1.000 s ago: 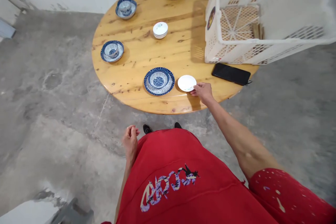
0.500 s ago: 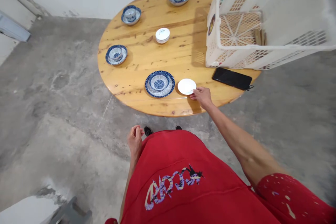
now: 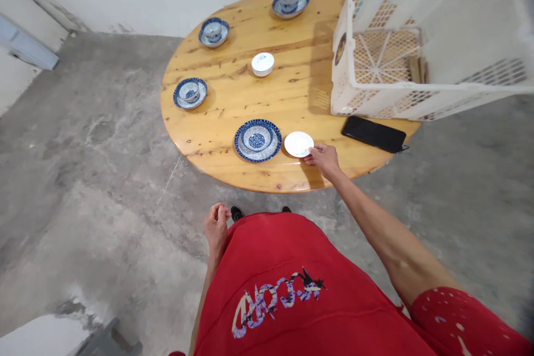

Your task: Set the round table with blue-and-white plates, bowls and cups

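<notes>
My right hand (image 3: 324, 161) pinches the right rim of a small white saucer (image 3: 298, 144), thumb on top and fingers at its edge. The saucer is at the near side of the round wooden table (image 3: 233, 94). Just left of it, with a narrow gap, a blue-and-white plate (image 3: 239, 149) carries a blue-patterned bowl (image 3: 256, 138). My left hand (image 3: 216, 226) hangs below the table edge beside my red shirt, fingers curled, with nothing seen in it. Farther back on the table stand several small white saucers in a stack (image 3: 262, 64).
Blue-and-white plates with bowls stand along the rim: a left one (image 3: 190, 93), a back-left one (image 3: 213, 32) and a back one (image 3: 291, 1). A large white plastic crate (image 3: 342, 80) takes up the right side. In front of it lies a black phone (image 3: 374, 133).
The view has tilted a little, so everything sits slightly lower in the picture. The saucer in my right hand is marginally nearer the plate. My left hand stays curled.
</notes>
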`<control>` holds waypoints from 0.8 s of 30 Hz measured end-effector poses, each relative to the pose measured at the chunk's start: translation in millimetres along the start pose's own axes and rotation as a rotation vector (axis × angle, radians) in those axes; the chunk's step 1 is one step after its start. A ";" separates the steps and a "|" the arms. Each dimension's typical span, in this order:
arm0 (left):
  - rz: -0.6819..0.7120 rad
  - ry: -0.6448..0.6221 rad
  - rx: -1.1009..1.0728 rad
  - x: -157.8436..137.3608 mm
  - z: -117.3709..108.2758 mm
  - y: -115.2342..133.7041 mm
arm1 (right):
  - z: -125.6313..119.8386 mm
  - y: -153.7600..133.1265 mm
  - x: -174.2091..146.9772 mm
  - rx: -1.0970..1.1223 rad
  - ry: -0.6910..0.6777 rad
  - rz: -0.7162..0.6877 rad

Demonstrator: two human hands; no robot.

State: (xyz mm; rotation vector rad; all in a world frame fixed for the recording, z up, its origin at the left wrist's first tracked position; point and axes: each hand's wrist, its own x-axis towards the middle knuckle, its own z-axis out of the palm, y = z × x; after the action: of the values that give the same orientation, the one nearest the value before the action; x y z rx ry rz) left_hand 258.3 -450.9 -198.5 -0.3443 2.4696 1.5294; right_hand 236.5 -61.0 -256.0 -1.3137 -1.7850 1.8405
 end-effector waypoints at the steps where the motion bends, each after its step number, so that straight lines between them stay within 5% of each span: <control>1: 0.004 -0.003 0.006 1.6 -0.4 -1.9 | -0.9 -0.9 -1.4 -0.005 -0.010 -0.006; 7: -0.066 0.033 -0.099 13.9 -11.5 -8.4 | -9.4 -3.2 -25.4 -0.009 0.037 -0.100; 12: -0.106 0.142 -0.159 26.9 -46.0 -20.5 | 3.8 7.4 -72.0 0.040 0.162 -0.186; 24: -0.069 0.203 -0.046 80.3 -142.9 -37.3 | 170.5 1.0 -169.1 0.017 -0.205 -0.194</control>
State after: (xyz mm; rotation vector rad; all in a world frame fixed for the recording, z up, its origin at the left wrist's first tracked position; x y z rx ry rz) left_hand 185.1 -602.0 -192.0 -0.6144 2.5445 1.5974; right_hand 206.2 -295.6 -214.9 -0.9364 -1.9165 1.9342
